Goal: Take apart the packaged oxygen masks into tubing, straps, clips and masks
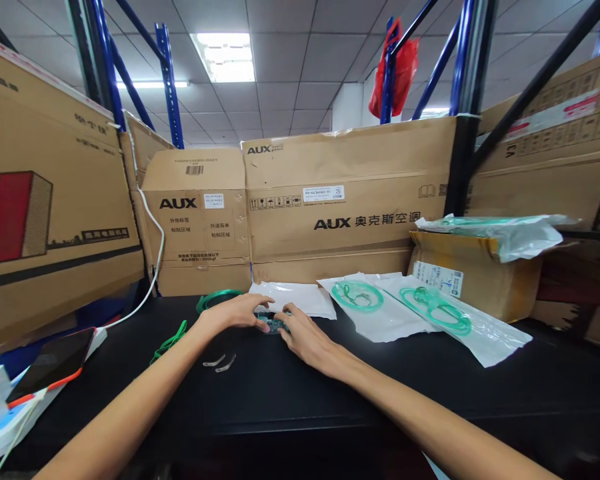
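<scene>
Left hand (245, 311) and right hand (304, 335) flank a clear part (272, 327) over the table (300, 400), in front of the white packet (300, 298), apparently steadying it from both sides (whether fingers are closed cannot be told). Two strips (225, 366) lie nearer the person, presumably for easy reach.

Site type: storeroom or warehouse, with a work bay.
Racking: blue slotted upright (169, 87), black post (464, 147) and diagonal brace (535, 91).
Bay walls: printed cardboard (80, 167), including an AUX air-conditioner carton (350, 180).
Work surface: black tabletop (300, 407).
Stock: pouches (495, 341) of coiled green tubing (423, 294) beside a labelled cardboard box (495, 283).
Ceiling: panel grid (280, 40) with recessed light (225, 57).
</scene>
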`<state>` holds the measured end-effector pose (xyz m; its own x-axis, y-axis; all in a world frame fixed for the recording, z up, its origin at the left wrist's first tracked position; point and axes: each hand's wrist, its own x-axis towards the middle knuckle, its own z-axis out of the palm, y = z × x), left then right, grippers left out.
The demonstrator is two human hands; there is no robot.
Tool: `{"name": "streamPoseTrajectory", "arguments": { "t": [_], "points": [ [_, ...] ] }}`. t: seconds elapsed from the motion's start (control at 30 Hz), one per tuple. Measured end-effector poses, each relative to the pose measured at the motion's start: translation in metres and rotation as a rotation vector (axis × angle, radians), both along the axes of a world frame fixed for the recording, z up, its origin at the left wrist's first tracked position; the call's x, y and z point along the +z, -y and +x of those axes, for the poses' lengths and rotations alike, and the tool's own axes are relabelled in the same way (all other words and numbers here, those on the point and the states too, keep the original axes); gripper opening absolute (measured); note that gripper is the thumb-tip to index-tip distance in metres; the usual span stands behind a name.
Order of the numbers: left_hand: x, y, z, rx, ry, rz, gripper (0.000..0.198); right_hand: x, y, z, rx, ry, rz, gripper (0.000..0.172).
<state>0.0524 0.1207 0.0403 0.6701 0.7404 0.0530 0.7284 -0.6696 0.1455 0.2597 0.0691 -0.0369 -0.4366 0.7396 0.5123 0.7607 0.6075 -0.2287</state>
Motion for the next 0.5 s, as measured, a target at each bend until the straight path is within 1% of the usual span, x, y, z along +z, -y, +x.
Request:
{"name": "streamPoseTrajectory", "arguments": {
  "t": [0.1, 0.23, 0.4, 0.5],
  "points": [
    [-0.002, -0.014, 0.002, -0.020, -0.032, -0.094, 0.057, 0.002, -0.002, 0.005, -0.012, 0.019, 0.001, 0.033],
    [-0.008, -0.023, -0.002, -0.046, -0.039, -0.159, 0.054, 0.008, -0.003, 0.006, 0.018, 0.048, -0.015, 0.032],
    [-0.012, -0.027, -0.010, -0.067, -0.054, -0.198, 0.055, 0.011, -0.008, 0.001, 0.058, 0.037, -0.015, 0.032],
    [-0.014, -0.027, -0.011, -0.057, -0.059, -0.209, 0.061, 0.010, -0.010, -0.003, 0.072, 0.022, -0.011, 0.032]
  ]
}}
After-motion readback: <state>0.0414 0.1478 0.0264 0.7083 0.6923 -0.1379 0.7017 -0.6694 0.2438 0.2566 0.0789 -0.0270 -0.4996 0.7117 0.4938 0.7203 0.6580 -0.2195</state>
